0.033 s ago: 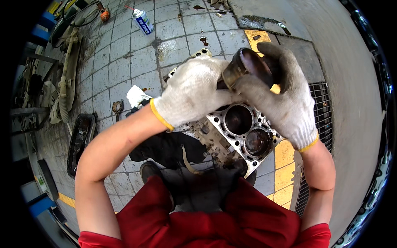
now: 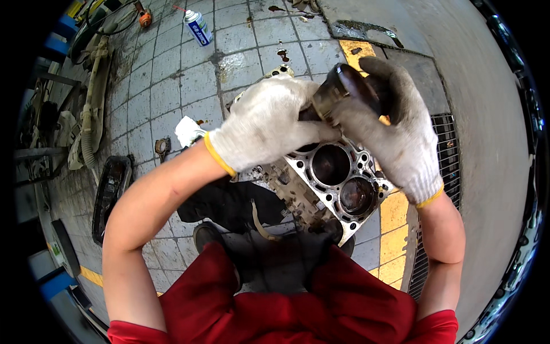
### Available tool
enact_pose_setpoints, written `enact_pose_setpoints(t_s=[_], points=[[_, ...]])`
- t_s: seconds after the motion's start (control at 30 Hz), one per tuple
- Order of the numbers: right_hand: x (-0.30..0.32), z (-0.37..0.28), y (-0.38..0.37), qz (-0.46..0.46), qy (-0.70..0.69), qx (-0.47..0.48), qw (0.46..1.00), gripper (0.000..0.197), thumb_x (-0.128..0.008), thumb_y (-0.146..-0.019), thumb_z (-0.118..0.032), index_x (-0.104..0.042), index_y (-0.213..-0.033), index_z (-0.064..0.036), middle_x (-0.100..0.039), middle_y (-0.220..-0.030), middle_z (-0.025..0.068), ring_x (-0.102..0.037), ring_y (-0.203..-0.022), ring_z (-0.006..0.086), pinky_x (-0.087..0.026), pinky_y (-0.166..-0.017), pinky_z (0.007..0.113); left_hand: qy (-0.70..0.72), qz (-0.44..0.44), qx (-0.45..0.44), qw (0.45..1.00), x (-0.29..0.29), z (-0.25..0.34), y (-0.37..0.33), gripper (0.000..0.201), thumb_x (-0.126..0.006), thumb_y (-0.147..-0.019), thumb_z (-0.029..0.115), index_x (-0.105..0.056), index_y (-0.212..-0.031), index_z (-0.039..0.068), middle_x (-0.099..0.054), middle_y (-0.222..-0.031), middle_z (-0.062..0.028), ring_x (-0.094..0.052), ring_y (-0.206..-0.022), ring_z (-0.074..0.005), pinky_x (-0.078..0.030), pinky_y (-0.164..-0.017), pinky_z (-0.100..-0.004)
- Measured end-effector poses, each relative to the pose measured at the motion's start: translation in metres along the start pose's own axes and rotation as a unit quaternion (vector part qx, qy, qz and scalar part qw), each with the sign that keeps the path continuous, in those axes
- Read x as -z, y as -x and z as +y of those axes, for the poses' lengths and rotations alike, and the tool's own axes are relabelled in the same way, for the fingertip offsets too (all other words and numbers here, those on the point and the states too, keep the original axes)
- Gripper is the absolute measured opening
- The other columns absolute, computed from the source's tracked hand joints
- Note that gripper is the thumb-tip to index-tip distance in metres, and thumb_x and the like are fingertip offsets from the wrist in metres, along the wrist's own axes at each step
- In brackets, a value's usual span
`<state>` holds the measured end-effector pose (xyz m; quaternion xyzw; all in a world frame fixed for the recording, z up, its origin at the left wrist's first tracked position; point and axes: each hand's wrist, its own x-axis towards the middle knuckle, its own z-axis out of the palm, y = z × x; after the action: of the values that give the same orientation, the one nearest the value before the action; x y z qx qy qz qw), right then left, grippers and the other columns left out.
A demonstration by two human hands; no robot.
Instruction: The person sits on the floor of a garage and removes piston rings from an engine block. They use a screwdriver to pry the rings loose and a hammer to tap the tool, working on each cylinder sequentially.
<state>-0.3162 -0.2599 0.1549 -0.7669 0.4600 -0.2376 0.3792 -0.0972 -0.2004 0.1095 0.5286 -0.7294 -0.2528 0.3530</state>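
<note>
Between my gloved hands, over the engine block, is a dark metal piston, tilted on its side. My right hand wraps around it, thumb across the near side and fingers over the far side. My left hand closes on its left end; the fingertips are partly hidden. Both white knit gloves have yellow cuffs and dark stains. Below the hands, the block's top face shows an open cylinder bore and, nearer me, another bore with a piston crown inside. The block's far part is hidden behind my left hand.
A spray can stands on the tiled floor at the far left. A connecting rod, white crumpled paper, a black oil pan and a black cloth lie left of the block. A floor grate runs along the right.
The piston and my right hand have shifted slightly to the right, and the piston's tilt has altered a little. My left hand stays against its left end.
</note>
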Motion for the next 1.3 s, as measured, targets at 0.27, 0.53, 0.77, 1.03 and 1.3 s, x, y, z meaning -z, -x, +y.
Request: enact_pose_setpoints(t_s=[0.27,0.53,0.77,1.03,1.3], points=[[0.021,0.04,-0.023,-0.047,-0.231,-0.015,0.972,0.058,-0.079,-0.101,-0.021,-0.06,-0.149,0.0064,-0.075,-0.128,0.0149,-0.072,-0.114,0.0201,-0.057,-0.104,0.036,0.021,0.001,0.163,0.986,0.033,-0.019,0.017,0.042,-0.07,-0.105,0.031,-0.075,-0.131,-0.001,-0.081,-0.107,-0.0158,-0.075,-0.101,-0.0199,-0.059,-0.095,-0.0374],[0.006,0.028,-0.009,-0.08,-0.146,0.0,0.986,0.063,-0.088,-0.091,-0.017,-0.062,-0.145,0.0028,-0.076,-0.129,0.0126,-0.071,-0.119,0.0196,-0.056,-0.108,0.036,0.038,0.041,0.189,0.98,0.049,-0.035,0.035,0.041,-0.069,-0.109,0.028,-0.072,-0.135,-0.003,-0.081,-0.115,-0.0106,-0.073,-0.106,-0.0145,-0.059,-0.098,-0.0337],[-0.026,0.017,-0.002,-0.029,0.149,0.169,0.974,0.076,-0.094,-0.08,-0.028,-0.063,-0.143,-0.0006,-0.072,-0.128,0.0225,-0.073,-0.116,0.0411,-0.059,-0.102,0.046,0.023,0.043,0.178,0.983,0.053,-0.029,0.038,0.041,-0.071,-0.108,0.029,-0.073,-0.134,-0.003,-0.081,-0.116,-0.0118,-0.074,-0.106,-0.0151,-0.06,-0.098,-0.0333],[-0.06,0.026,0.001,-0.067,0.234,0.254,0.936,0.081,-0.096,-0.078,-0.026,-0.06,-0.145,0.0003,-0.071,-0.125,0.0228,-0.072,-0.112,0.0411,-0.058,-0.099,0.049,-0.012,0.07,0.131,0.989,0.054,-0.042,0.045,0.041,-0.071,-0.107,0.034,-0.076,-0.129,0.0,-0.081,-0.116,-0.0166,-0.077,-0.105,-0.0216,-0.06,-0.097,-0.0366],[-0.069,0.031,0.004,-0.061,0.245,0.255,0.933,0.082,-0.093,-0.082,-0.027,-0.056,-0.149,0.0033,-0.069,-0.128,0.0257,-0.068,-0.117,0.0447,-0.054,-0.104,0.053,-0.044,0.094,0.091,0.99,0.043,-0.059,0.05,0.039,-0.071,-0.105,0.035,-0.077,-0.124,0.001,-0.081,-0.109,-0.02,-0.08,-0.1,-0.029,-0.061,-0.091,-0.0398]])
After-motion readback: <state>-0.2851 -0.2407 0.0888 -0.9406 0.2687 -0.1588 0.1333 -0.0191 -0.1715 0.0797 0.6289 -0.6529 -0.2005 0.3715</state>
